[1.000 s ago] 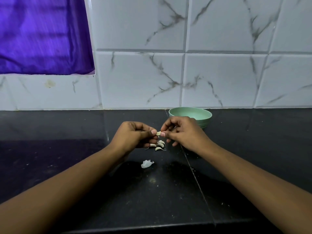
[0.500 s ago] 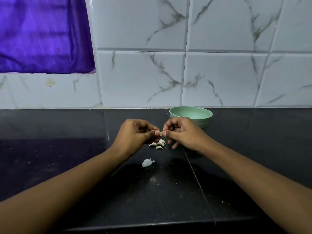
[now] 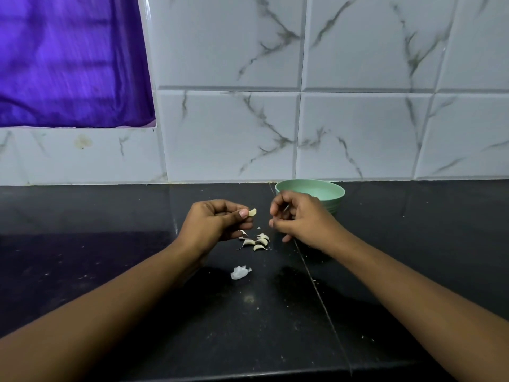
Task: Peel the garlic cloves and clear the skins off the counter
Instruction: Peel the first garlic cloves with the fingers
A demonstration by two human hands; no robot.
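The two hands, which were pinching one garlic clove (image 3: 252, 212) between them, have come apart. The clove now stays with the left hand (image 3: 220, 221) alone, at its thumb tip. The right hand (image 3: 298, 219) has drawn back toward the green bowl (image 3: 334, 193), fingers curled; whether they hold skin is too small to tell.

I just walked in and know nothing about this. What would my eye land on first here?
Two bare arms reach over a black counter, the left hand pinching a pale garlic clove beside the curled right hand. Under them lies a small heap of cloves, a white scrap of skin nearer the viewer. A mint-green bowl sits behind the right hand; a purple cloth hangs top left.
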